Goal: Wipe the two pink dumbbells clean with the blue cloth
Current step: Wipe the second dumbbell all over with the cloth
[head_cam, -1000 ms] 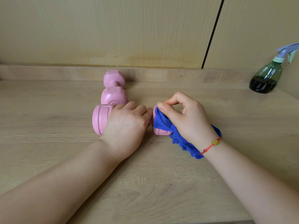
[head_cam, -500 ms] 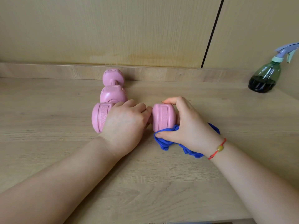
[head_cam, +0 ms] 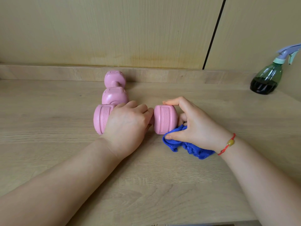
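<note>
The light wooden tabletop [head_cam: 146, 185] carried both forearms, which entered from the near edge. A red string bracelet with a yellow bead [head_cam: 228, 144] sat on the right wrist. The crumpled blue fabric cloth [head_cam: 200, 152] lay bunched under the right hand [head_cam: 195, 126], spilling out below the palm toward the wrist and resting on the tabletop. The right thumb pinched the cloth's front fold against the palm, just beside the lower corner of the dumbbell head. The right index finger was stretched along the top of that head, and the other fingers were curled behind its outer end face. The near pink moulded dumbbell [head_cam: 164, 119] lay across the tabletop between the two hands, one head at the right hand's fingertips and the other beyond the left knuckles. The left hand [head_cam: 127, 126] was closed over the handle, fingers curled down round it and hiding it. The second pink moulded dumbbell [head_cam: 114, 95] lay just beyond the left hand, end-on, with its near head touching the first dumbbell and its far head near the wall ledge. A green translucent spray bottle with a lilac trigger [head_cam: 267, 79] stood well beyond the right hand, off to its outer side. Pale wood wall panels [head_cam: 114, 30] closed the far side.
</note>
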